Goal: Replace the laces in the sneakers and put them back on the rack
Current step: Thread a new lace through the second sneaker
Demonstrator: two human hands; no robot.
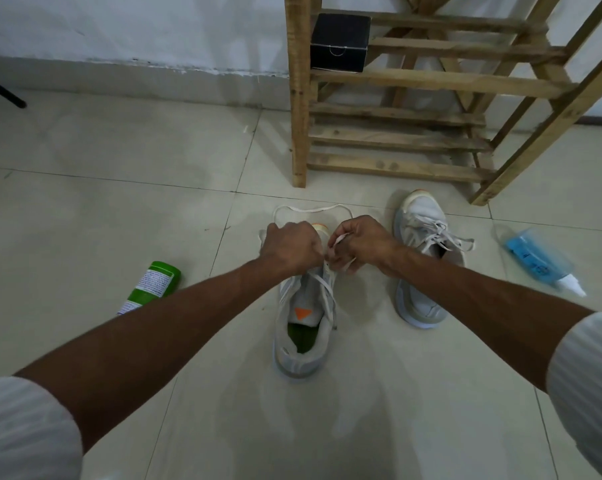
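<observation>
A pale grey sneaker (304, 327) with a green insole and an orange tongue tag stands on the floor in the middle, toe pointing away. Over its front part, my left hand (291, 245) is curled round the white lace (311, 209), which loops out past the toe. My right hand (360, 242) pinches the same lace close beside the left hand. A second matching sneaker (424, 258), laced, lies on the floor to the right. The wooden rack (414, 81) stands behind against the wall.
A black box (339, 41) sits on a rack shelf. A green bottle (152, 284) lies on the tiles at left, a blue spray bottle (538, 259) at right. A black stand leg (3, 91) shows far left.
</observation>
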